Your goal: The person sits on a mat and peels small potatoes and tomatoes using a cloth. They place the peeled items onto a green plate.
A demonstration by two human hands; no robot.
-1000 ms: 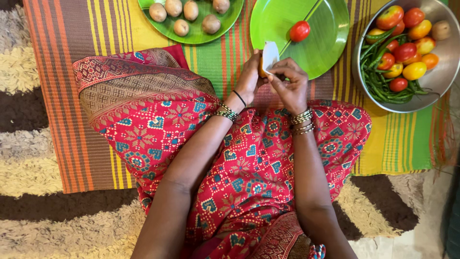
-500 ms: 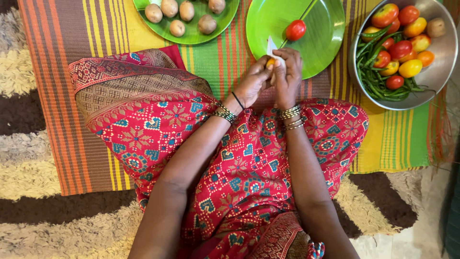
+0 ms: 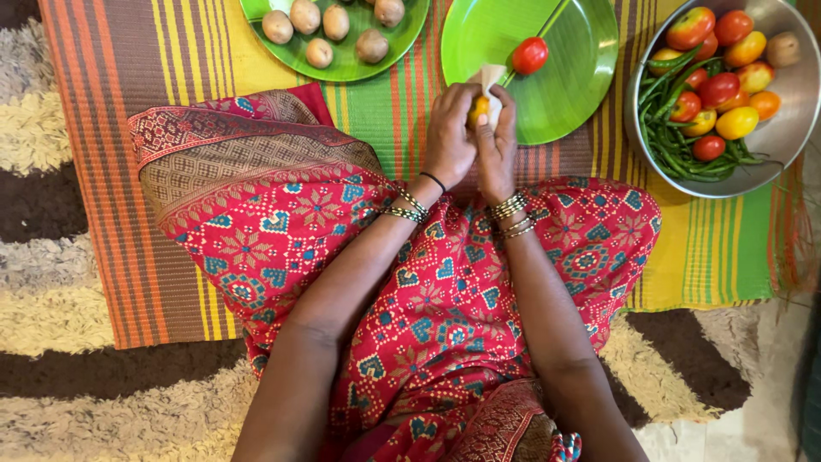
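My two hands meet just above my lap at the near rim of a green plate (image 3: pixel 590 77). My left hand (image 3: pixel 449 137) cups a small orange-yellow tomato (image 3: pixel 479 110). My right hand (image 3: pixel 496 150) presses against the tomato from the right and pinches a small white piece (image 3: pixel 492 75), cloth or paper, that sticks up above the fingers. Most of the tomato is hidden by my fingers. A single red tomato (image 3: pixel 530 55) lies on the green plate just beyond my hands.
A second green plate (image 3: pixel 402 47) with several potatoes (image 3: pixel 335 22) sits at the back left. A steel bowl (image 3: pixel 791 120) at the right holds tomatoes and green chillies (image 3: pixel 676 145). A striped mat (image 3: pixel 111 128) lies over a shaggy rug (image 3: pixel 51 316).
My hands have closed together around the orange tomato and moved slightly toward the plate. The white piece, earlier spread wide in front of the tomato, now shows only as a small tip.
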